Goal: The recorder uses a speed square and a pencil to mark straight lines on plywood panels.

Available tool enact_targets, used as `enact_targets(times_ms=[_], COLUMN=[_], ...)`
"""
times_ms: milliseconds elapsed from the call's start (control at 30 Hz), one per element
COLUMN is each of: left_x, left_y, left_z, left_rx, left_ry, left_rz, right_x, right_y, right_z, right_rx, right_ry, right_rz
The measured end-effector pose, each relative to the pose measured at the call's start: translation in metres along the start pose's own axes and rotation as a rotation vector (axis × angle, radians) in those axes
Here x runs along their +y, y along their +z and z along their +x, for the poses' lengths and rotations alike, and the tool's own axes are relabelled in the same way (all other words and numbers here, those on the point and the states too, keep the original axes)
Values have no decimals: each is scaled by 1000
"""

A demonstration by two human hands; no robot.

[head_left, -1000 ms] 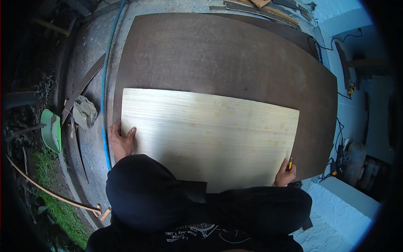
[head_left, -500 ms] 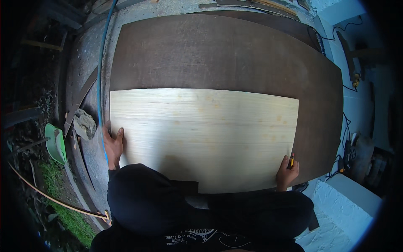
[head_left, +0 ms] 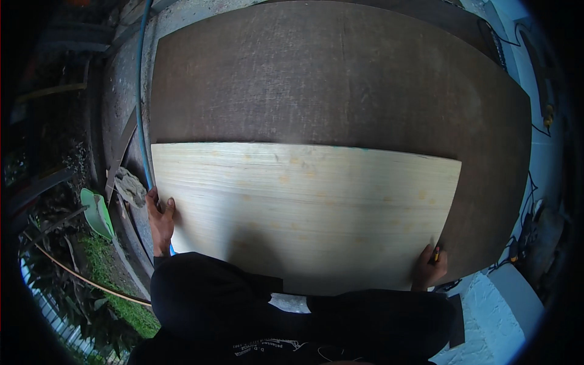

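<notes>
A pale wooden sheet (head_left: 304,207) lies flat on a large dark brown board (head_left: 334,79). My left hand (head_left: 160,218) grips the sheet's left edge near its lower corner. My right hand (head_left: 429,267) holds the sheet's lower right corner, with a small yellow pencil-like object pinched between its fingers. My dark sleeves and torso cover the sheet's near edge.
A blue hose (head_left: 142,97) runs along the left side of the board. A crumpled rag (head_left: 129,186) and a green bowl-like container (head_left: 97,213) lie at the left by grass and plants. Cables (head_left: 538,182) trail over the pale floor at the right.
The pale sheet has slid to the left across the dark board, both hands moving with it; the view has tilted closer over the board.
</notes>
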State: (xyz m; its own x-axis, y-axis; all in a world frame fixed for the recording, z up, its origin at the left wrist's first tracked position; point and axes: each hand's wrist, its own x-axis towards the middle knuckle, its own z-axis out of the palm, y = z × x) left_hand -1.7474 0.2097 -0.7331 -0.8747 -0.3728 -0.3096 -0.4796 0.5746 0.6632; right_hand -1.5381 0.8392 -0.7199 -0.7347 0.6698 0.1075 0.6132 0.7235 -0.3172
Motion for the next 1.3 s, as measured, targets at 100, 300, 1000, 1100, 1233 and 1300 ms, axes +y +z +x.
enact_targets(times_ms=[100,300,1000,1100,1233,1300], left_x=[3,6,9,-1,4,8], left_y=[1,-5,-4,2,2,10], left_z=[2,0,92,105,100,101], left_rx=[-31,-15,-352,-394,-328,-330], left_ry=[-16,-28,64,-9,-8,-21], left_rz=[45,51,-345,-464,-457,-499], right_x=[6,9,116,159,184,171], right_y=[2,7,-55,-81,-82,-70], right_z=[3,4,-141,-221,-291,-286], right_rx=[57,12,327,536,718,760], right_ry=[-101,-106,652,746,793,784], right_rz=[-24,-1,-177,-91,91,206])
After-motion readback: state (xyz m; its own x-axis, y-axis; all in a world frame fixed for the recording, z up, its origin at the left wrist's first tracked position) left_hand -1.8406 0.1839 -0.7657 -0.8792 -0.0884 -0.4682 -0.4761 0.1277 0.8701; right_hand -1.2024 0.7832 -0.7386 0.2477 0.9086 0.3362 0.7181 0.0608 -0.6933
